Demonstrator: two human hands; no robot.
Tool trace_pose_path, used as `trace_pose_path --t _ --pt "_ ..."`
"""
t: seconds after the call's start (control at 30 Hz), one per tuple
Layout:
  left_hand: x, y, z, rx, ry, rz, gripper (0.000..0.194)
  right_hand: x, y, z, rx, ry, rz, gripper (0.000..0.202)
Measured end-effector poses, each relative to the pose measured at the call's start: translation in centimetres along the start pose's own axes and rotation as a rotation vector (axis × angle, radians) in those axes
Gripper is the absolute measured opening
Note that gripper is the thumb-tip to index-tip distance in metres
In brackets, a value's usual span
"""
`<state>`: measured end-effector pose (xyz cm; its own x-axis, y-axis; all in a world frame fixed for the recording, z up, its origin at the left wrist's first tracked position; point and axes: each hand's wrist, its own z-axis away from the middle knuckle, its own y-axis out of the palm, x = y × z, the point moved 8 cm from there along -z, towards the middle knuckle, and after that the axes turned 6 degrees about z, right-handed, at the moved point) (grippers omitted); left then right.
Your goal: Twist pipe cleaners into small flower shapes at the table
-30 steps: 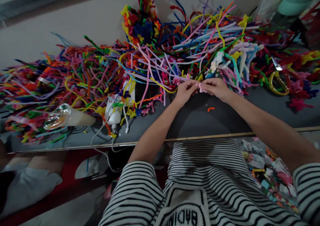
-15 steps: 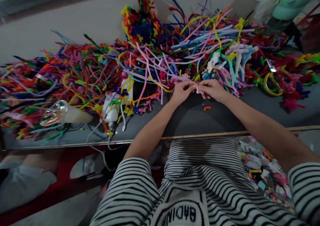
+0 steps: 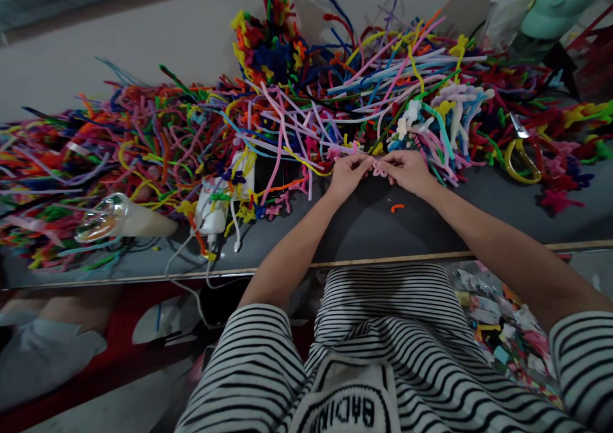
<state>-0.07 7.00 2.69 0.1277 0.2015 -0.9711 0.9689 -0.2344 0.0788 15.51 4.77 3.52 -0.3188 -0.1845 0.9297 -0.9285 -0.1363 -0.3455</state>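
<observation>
Between my two hands is a small pale pink pipe cleaner (image 3: pixel 378 170), bent into little loops like petals. My left hand (image 3: pixel 350 172) pinches it from the left with thumb and forefinger. From the other side my right hand (image 3: pixel 406 170) pinches it too, and the fingertips of both hands nearly meet. Fingers cover part of the pink piece. On the table just below the hands lies a short orange pipe cleaner scrap (image 3: pixel 397 208). White and pastel pipe cleaner flowers (image 3: pixel 445 110) are heaped right behind my right hand.
A long heap of coloured pipe cleaners (image 3: pixel 158 126) runs along the back of the grey table (image 3: pixel 354 235). Yellow-handled scissors (image 3: pixel 521 158) lie at the right. A clear plastic cup (image 3: pixel 143 218) lies on its side and a white charger (image 3: pixel 211 209) with cables sits at the left.
The pink pipe cleaner has turned between my fingers, and its loops now show more openly. Both hands stay in nearly the same place, with the fingers shifted slightly.
</observation>
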Motion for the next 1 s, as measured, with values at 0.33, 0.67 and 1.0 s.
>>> trace_pose_path --t 0.33,0.67,1.0 --pt "0.4 0.5 0.3 0.066 -0.171 -0.071 0.037 0.0 -0.2 0.0 0.006 -0.085 0.040 0.036" --pt "0.3 -0.2 0.1 -0.057 -0.093 -0.028 0.043 2.1 -0.6 0.6 -0.040 -0.186 0.202 0.042" --pt "-0.1 0.5 0.3 0.075 0.078 -0.146 0.041 2.2 -1.2 0.7 -0.120 -0.230 0.327 0.032"
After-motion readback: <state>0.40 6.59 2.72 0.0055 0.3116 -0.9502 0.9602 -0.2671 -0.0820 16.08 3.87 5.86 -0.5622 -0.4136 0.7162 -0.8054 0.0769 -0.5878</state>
